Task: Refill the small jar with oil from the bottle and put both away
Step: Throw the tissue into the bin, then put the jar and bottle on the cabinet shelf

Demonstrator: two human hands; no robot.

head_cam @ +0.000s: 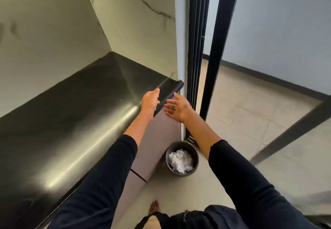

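Neither the small jar nor the oil bottle is in view. My left hand (150, 101) is stretched forward over the front edge of the black countertop (80, 107), fingers relaxed, holding nothing. My right hand (176, 108) is stretched out beside it, just past the counter's right end, fingers spread and empty. Both arms wear dark sleeves.
Marble-patterned walls (53, 32) enclose the counter at the back and right. A cabinet front (157, 139) lies below the counter. A dark waste bin (181, 158) with crumpled white paper stands on the floor at the counter's end. Black sliding door frames (211, 49) open onto a tiled room.
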